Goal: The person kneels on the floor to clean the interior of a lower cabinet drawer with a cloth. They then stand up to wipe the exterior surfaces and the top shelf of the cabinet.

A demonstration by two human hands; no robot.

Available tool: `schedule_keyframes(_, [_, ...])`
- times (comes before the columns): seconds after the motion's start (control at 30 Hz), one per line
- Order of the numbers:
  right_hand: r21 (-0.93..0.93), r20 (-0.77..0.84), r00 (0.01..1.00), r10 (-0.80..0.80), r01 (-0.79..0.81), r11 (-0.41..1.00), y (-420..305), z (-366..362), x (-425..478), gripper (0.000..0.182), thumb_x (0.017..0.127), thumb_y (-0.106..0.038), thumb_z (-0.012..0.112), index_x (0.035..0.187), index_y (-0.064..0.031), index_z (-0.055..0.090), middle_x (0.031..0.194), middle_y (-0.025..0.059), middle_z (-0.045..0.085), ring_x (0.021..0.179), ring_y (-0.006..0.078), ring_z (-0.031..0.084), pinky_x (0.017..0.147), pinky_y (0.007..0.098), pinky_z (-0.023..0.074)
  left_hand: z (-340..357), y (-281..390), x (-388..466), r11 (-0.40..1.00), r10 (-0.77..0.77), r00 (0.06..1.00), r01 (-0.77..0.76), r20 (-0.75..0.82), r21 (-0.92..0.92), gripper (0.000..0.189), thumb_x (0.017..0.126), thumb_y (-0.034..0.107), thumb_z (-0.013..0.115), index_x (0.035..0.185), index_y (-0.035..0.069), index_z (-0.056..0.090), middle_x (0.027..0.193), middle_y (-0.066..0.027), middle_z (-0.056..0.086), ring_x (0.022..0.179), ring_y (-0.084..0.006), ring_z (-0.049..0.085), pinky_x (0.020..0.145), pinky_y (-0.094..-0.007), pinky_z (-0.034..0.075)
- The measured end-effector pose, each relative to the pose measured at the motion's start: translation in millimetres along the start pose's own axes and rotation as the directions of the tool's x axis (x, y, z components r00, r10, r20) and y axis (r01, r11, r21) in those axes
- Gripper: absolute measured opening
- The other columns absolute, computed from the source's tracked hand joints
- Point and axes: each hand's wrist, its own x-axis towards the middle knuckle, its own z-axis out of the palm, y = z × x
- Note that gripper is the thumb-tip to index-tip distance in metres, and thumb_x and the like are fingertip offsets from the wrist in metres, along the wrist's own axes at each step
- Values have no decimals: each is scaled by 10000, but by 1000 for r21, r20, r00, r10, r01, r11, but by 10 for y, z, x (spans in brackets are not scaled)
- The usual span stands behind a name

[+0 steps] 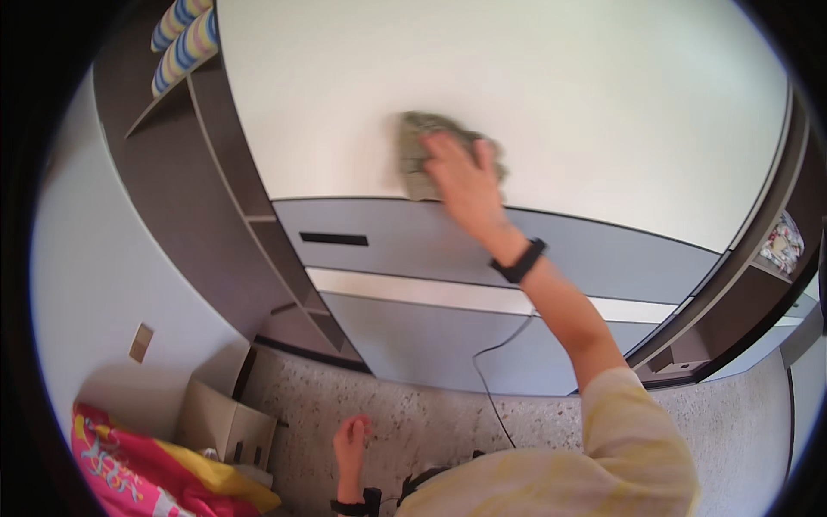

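Note:
My right hand point(462, 178) lies with fingers spread over a crumpled grey-green cloth point(417, 158), pressing it against the white upper panel point(581, 110) of a wardrobe's sliding door. The cloth and fingers are slightly blurred. Its lower edge reaches the grey band point(400, 223) that crosses the door. Low in the view, my left hand point(352, 436) hangs beside my body above the floor, its fingers loosely bent and nothing visible in them. Both wrists wear black straps.
Open dark shelves point(213, 142) with striped bedding point(187, 48) flank the door's left side; more shelving point(723, 329) stands right. A thin cable point(481, 371) runs before the lower door. A bedside cabinet point(223, 420) and pink cloth point(129, 465) occupy the lower left, above a speckled floor point(413, 420).

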Motion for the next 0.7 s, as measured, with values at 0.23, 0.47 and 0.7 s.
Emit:
schedule_keyframes(0.23, [-356, -345, 868, 357, -473, 806, 1848, -1743, -750, 455, 778, 79, 544, 1216, -43, 564, 1456, 115, 478, 1359, 285, 432, 1141, 552, 205, 401, -127, 408, 993, 37, 978, -13, 204, -117, 240, 999, 194, 563, 1094, -5, 657, 940, -54, 709, 815, -133, 675, 746, -270, 530])
schedule_keyframes(0.47, [-135, -574, 444, 688, -880, 455, 2810, -2174, -3146, 555, 964, -93, 509, 1472, 28, 319, 1507, 217, 376, 1349, 384, 401, 1122, 400, 323, 1100, 834, 1103, 909, 378, 876, -412, 300, 55, 229, 972, 200, 595, 1132, 40, 634, 1023, -68, 681, 869, -152, 656, 748, -299, 530])
schedule_keyframes(0.7, [413, -372, -18, 928, -899, 148, 1883, -1340, -4286, 605, 941, -128, 564, 1468, 12, 302, 1489, 200, 360, 1369, 322, 374, 1128, 409, 302, 2227, 1989, 1357, 501, 790, 515, -855, 334, 135, 437, 942, 169, 599, 1349, 44, 499, 1465, -175, 418, 1300, -333, 468, 1058, -425, 389])
